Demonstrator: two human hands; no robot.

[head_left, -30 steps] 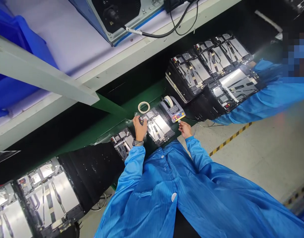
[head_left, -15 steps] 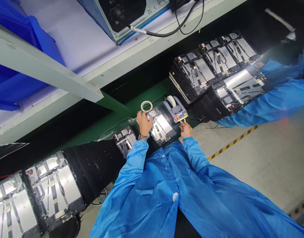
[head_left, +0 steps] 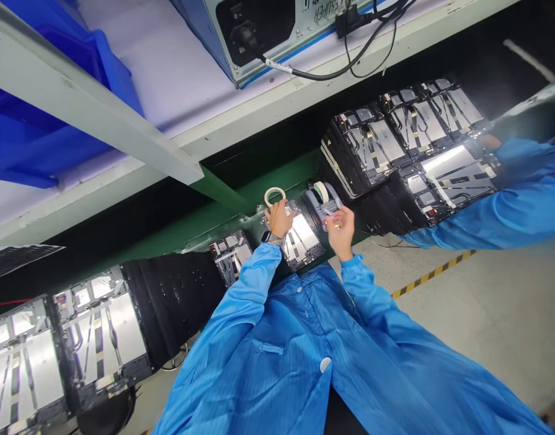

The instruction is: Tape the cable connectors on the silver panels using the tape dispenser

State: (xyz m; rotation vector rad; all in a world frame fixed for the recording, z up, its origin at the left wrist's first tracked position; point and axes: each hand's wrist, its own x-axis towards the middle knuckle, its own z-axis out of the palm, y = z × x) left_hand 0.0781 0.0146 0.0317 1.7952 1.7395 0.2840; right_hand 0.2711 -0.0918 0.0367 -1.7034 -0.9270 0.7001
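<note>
Where metal-backed panel (head_left: 303, 232) sits on green conveyor belt (head_left: 223, 232), yellow-striped floor (head_left: 481, 314) beside.

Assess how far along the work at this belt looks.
Done: upper-right panels carry strips. In hand: the left hand rests on a panel, the right hand is at the tape dispenser. Left: lower-left panels show strips too, so what remains is unclear.

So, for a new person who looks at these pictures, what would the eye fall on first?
The bright blue coat fills the bottom of the view, and the left hand rests on a shiny metal panel on a black belt. The right hand is over a small tape machine, with a ring of tape nearby. At top left, a blue bin also stands out.
</note>
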